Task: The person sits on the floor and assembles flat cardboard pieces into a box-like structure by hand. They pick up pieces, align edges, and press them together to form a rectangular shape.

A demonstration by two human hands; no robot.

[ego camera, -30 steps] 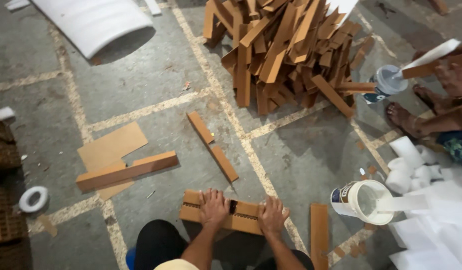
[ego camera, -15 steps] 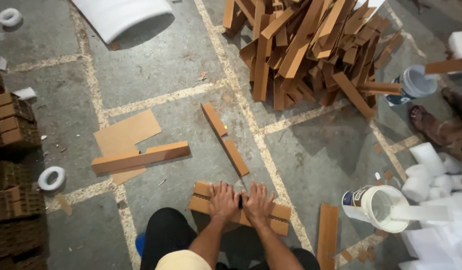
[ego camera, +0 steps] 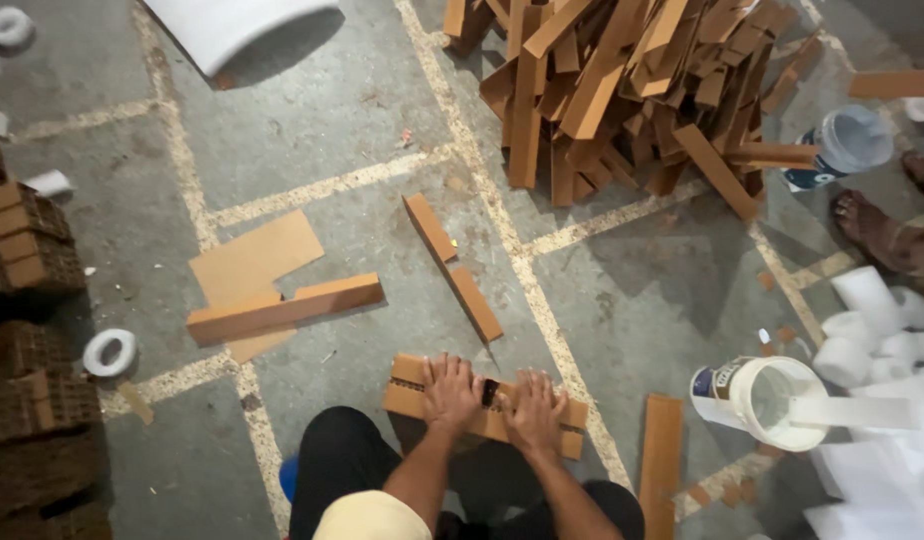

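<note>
A brown cardboard corner strip (ego camera: 407, 385) lies flat on the concrete floor in front of my knees. My left hand (ego camera: 450, 392) presses down on its middle with fingers spread. My right hand (ego camera: 534, 408) presses on it just to the right, also flat. A small dark object (ego camera: 490, 392) shows between the two hands. Two more cardboard strips (ego camera: 452, 265) lie end to end just beyond my hands.
A big heap of cardboard strips (ego camera: 622, 90) fills the far right. A long strip (ego camera: 284, 308) and flat cardboard sheet (ego camera: 254, 260) lie left. White bucket (ego camera: 767, 402), white foam rolls (ego camera: 872, 320), tape roll (ego camera: 110, 352), stacked cardboard (ego camera: 27, 330) and another person's foot (ego camera: 877, 228) surround me.
My hands have drawn closer together on the strip. The camera has tilted, shifting the scene to the right and down.
</note>
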